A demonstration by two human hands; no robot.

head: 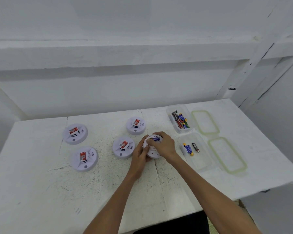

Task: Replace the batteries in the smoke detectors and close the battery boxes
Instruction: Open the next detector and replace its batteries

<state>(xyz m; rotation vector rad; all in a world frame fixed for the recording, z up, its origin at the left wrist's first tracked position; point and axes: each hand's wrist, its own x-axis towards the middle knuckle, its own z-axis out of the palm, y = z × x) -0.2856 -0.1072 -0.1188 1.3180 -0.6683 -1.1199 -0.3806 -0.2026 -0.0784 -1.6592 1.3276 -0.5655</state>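
Left hand (140, 153) gripped a round, smooth white plastic detector (153, 152); right hand (165, 144) pinched a blue cylindrical battery (156, 139) against it.

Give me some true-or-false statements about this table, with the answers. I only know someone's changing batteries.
1. Four smoke detectors with red stickers sit face up on the table. True.
2. The left hand and right hand are on a fifth detector, with the right hand's fingers at a blue battery in it. True.
3. The far container holds only two batteries. False: it holds a heap of them. The near container holds two.
4. Both lids are snapped onto the containers. False: the far lid and the near lid lie on the table, to the right of the containers.
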